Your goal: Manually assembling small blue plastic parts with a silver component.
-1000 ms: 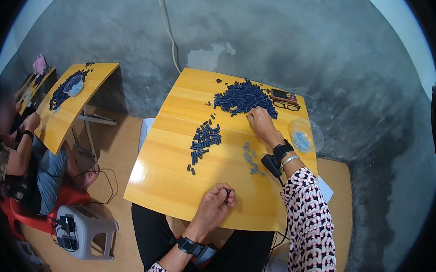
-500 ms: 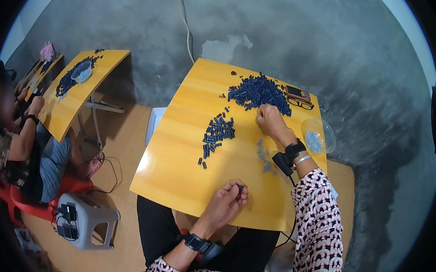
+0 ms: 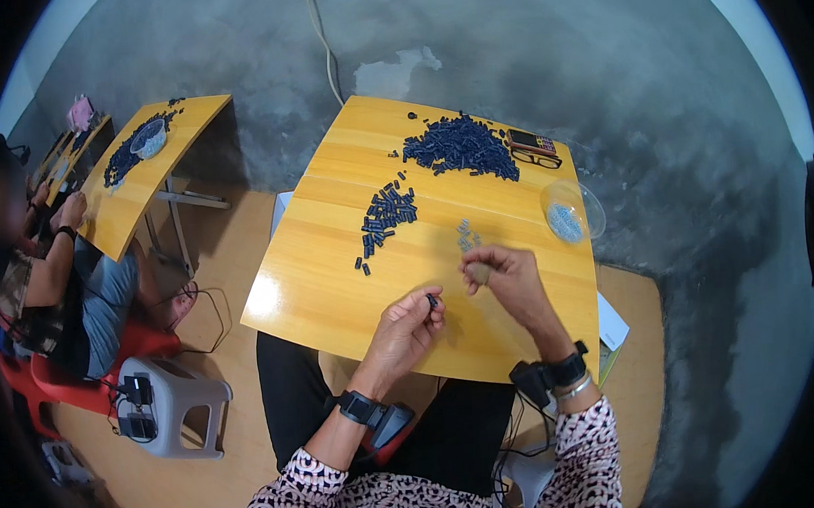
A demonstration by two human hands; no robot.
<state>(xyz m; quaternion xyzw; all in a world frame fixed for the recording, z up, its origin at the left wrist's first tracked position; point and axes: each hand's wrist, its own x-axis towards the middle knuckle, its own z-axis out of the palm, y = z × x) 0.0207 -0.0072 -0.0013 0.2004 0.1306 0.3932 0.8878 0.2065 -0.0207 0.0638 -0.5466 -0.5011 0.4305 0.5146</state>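
Right, a small black piece [image 3: 433, 301] sits in the left hand [image 3: 401, 336], well apart from the big dark heap [image 3: 461, 147] and on the person's side of it; that grip is closed around the piece, thumb against fingers. And here's the right hand [image 3: 510, 281], also on the near side of the heap, fingers curled in; whether that grip pinches anything, I cannot tell. Between it and the heap lie some pale little bits [image 3: 465, 231]. A smaller pile [image 3: 389, 217] of dark pieces spreads to the heap's left, nearer the person. Over to the heap's right, a phone [image 3: 531, 141] with glasses [image 3: 536, 161] just beside it, and a clear bowl [image 3: 557, 193] of light blue bits [image 3: 565, 222] a little nearer. All this on a yellow desk [image 3: 336, 298]. Well left of the heap, another person [image 3: 49, 274] sits at a second desk [image 3: 141, 197]; behind the heap, a grey wall [image 3: 543, 48].
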